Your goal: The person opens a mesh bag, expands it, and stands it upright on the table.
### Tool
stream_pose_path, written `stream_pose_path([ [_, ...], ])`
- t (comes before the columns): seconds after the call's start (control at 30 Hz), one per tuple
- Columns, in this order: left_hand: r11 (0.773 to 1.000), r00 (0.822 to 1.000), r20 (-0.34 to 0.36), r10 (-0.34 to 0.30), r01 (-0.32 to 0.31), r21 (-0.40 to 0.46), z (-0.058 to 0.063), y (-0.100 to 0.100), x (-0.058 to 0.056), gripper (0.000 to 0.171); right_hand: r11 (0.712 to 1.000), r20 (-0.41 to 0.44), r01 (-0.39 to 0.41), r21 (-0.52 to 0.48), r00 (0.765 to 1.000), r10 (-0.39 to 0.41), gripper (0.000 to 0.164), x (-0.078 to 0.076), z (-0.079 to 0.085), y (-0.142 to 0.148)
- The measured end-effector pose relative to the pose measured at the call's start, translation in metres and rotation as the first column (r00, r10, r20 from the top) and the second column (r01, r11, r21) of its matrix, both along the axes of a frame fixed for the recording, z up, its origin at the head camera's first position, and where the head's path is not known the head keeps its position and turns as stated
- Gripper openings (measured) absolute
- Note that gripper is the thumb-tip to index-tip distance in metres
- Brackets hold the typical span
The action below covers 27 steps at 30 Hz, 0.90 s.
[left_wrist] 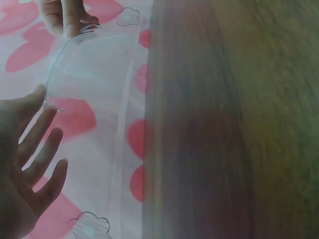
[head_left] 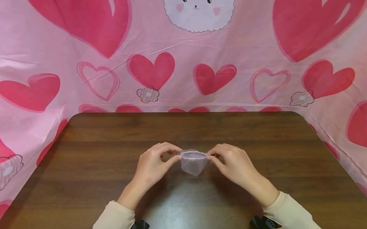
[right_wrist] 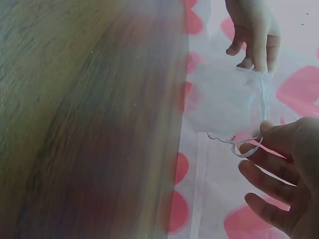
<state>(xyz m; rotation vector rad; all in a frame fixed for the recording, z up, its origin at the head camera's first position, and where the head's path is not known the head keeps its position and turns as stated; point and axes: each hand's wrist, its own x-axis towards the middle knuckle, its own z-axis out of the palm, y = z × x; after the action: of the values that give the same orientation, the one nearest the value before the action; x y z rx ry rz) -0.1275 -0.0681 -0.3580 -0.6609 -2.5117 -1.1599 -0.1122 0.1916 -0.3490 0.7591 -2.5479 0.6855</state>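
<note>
A small, sheer whitish drawstring pouch hangs above the table between both hands, its mouth uppermost and spread a little. My left hand pinches the left end of the rim between thumb and index finger. At the opposite end, my right hand pinches the rim the same way. A thin white drawstring loop dangles by the right fingertips in the right wrist view. Seen from the left wrist, the pouch is see-through, and the left hand's other fingers are spread loosely below. Nothing shows inside the pouch.
Beneath the hands lies a dark brown wooden table with rounded far corners. A pink cloth printed with red hearts hangs around its back and sides. Black wrist devices sit at the cuffs of the cream sleeves.
</note>
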Motion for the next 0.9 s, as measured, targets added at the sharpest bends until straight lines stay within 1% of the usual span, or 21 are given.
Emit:
stream_pose_path([
  [0.17, 0.998, 1.000, -0.011, 0.004, -0.005, -0.058, -0.003, 0.000, -0.003, 0.013, 0.999, 0.003, -0.009, 0.052, 1.000, 0.009, 0.010, -0.003, 0.000, -0.001],
  [0.33, 0.991, 1.000, 0.019, -0.005, 0.007, -0.132, -0.007, -0.001, -0.005, 0.010, 0.991, 0.019, -0.017, 0.133, 1.000, 0.015, 0.008, -0.007, -0.004, -0.002],
  [0.5, 0.981, 0.999, 0.038, -0.014, 0.021, -0.194, -0.011, -0.002, -0.008, 0.010, 0.980, -0.008, -0.033, 0.195, 0.999, 0.036, 0.009, -0.009, -0.007, -0.003],
  [0.67, 0.975, 0.999, 0.045, -0.016, 0.025, -0.221, -0.012, -0.004, -0.008, 0.010, 0.975, -0.030, -0.046, 0.219, 0.998, 0.054, 0.010, -0.011, -0.009, -0.004],
  [0.9, 0.968, 0.998, 0.053, -0.026, 0.038, -0.250, -0.014, -0.005, -0.009, 0.009, 0.970, 0.003, -0.044, 0.237, 0.999, 0.045, 0.010, -0.012, -0.008, -0.004],
])
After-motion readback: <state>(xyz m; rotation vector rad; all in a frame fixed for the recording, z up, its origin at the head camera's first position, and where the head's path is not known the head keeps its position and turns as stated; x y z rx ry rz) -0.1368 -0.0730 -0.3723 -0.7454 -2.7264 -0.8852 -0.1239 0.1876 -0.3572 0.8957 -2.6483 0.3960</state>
